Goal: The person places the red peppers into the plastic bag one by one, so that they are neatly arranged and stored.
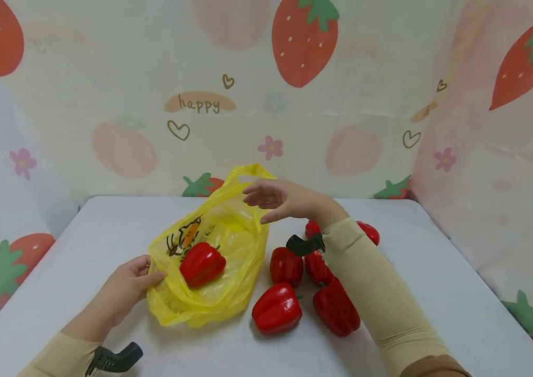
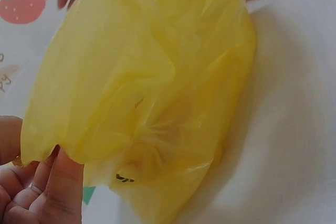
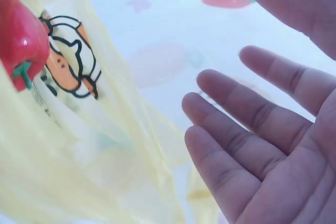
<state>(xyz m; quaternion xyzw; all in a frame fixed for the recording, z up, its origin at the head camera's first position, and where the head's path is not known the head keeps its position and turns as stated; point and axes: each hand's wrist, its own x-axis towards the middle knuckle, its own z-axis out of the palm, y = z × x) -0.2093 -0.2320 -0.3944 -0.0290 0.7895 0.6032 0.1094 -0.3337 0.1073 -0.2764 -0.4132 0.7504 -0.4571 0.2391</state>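
A yellow plastic bag (image 1: 242, 256) with a printed cartoon lies with its wide mouth facing up. One red bell pepper (image 1: 202, 265) is inside it, near the left side; the right wrist view also catches this pepper (image 3: 23, 43) beside the cartoon. My left hand (image 1: 127, 285) pinches the bag's left rim between thumb and fingers, and in the left wrist view the bag (image 2: 147, 77) hides most of what lies beyond. Over the bag's far right edge hovers my right hand (image 1: 285, 200), its fingers extended, the thumb apart, and nothing in the palm.
Several more red bell peppers lie on the white table (image 1: 191, 351) to the right of the bag. The nearest pepper (image 1: 277, 309) is close to it, another pepper (image 1: 337, 308) is partly behind my right sleeve. A strawberry-print cloth (image 1: 266, 115) stands around the table.
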